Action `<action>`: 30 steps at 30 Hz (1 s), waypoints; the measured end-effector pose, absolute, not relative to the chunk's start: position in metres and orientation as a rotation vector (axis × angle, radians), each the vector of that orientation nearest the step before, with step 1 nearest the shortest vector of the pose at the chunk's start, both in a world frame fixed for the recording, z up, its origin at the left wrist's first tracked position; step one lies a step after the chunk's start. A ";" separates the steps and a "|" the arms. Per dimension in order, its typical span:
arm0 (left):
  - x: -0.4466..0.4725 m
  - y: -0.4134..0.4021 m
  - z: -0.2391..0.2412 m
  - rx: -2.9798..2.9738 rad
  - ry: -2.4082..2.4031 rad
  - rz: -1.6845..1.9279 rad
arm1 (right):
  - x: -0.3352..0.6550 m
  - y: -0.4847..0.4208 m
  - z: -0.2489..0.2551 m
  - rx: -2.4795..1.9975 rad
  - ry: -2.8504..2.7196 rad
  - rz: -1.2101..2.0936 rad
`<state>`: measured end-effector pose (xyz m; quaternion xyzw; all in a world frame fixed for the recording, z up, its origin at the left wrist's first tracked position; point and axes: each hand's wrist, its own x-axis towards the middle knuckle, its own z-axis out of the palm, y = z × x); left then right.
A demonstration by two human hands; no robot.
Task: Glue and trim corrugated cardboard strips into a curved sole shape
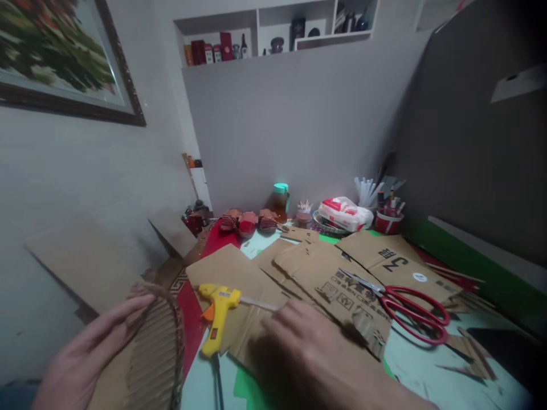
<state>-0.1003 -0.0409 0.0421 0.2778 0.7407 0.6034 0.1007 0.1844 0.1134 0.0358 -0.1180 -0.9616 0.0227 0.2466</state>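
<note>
Your left hand [92, 347] grips a corrugated cardboard piece [151, 353] at the desk's near-left edge; your right hand [307, 347] rests released, so reach steadily for the glue gun [217, 316].

2 bare hands [92, 356], no sleeves

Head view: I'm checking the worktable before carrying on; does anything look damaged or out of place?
The printed brown cardboard sheet has a torn, crumpled corner near the right hand. The red-handled scissors lie open on it. Cardboard offcuts are scattered at the right. Nothing looks spilled.
</note>
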 end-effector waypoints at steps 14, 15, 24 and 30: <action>-0.100 -0.040 0.015 0.692 1.875 1.843 | 0.106 0.097 -0.002 -0.095 -2.856 0.012; -0.101 -0.040 0.013 0.699 1.869 1.839 | 0.106 0.097 -0.002 -0.108 -2.858 0.051; -0.117 -0.041 0.005 0.832 1.870 1.740 | 0.105 0.103 -0.005 -0.225 -2.877 0.377; -0.111 -0.050 0.004 0.967 1.917 1.678 | 0.099 0.089 0.014 -0.553 -2.853 0.269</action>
